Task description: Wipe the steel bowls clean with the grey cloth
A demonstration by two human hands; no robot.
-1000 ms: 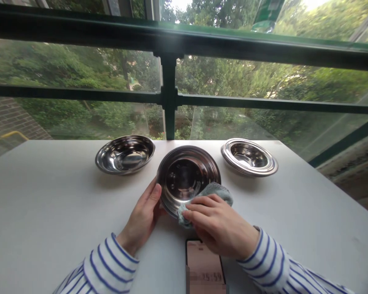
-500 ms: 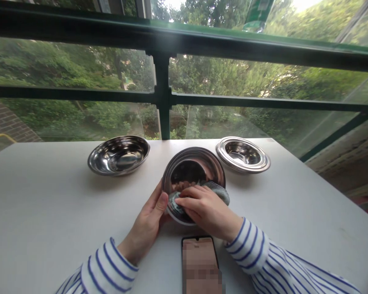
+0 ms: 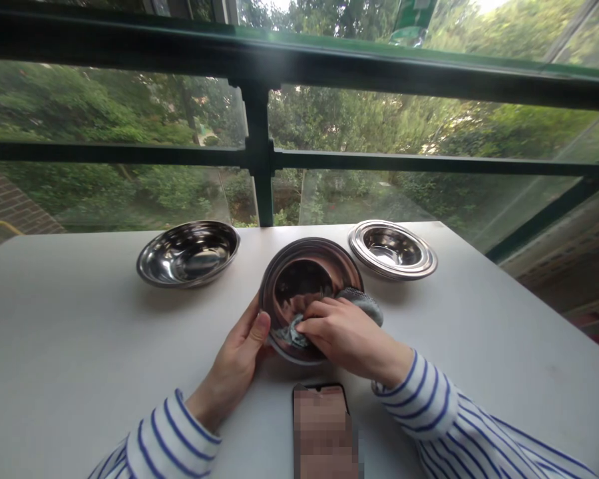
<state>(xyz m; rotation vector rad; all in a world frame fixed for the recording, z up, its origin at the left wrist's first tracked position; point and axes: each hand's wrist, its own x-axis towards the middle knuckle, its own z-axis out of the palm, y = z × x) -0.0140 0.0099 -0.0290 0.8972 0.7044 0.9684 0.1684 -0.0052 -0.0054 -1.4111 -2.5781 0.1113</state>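
Beyond everything, a bank of green trees (image 3: 359, 126) fills the wide glass in front of me, daylight coming through pale at the upper right. A dark green frame (image 3: 299, 63) crosses the view, its thick top rail running from side to side, with a thinner rail below and an upright post just left of centre. Under it spreads my white table (image 3: 80, 326), plain and smooth, softly shadowed beneath the metal, its far edge close to the glass. A brick wall (image 3: 12, 196) shows outside at the left. On the table's far half stand two shiny bowls, a deep left bowl (image 3: 190, 258) and a right bowl (image 3: 392, 249) with a broad, ringed rim. Between them, nearer me, is the middle bowl (image 3: 304, 276), tilted so its inside faces me; I cannot tell whether its underside touches the table. My left grip (image 3: 239, 346) is closed on its left edge, thumb over the rim, fingers behind. My right grip (image 3: 347, 336) is bunched around a grey-green cloth (image 3: 363, 305), pressing part of it to the bowl's lower inside, while the rest spills over the right rim. Just below lies a phone (image 3: 322, 406), its screen partly blurred into blocks.
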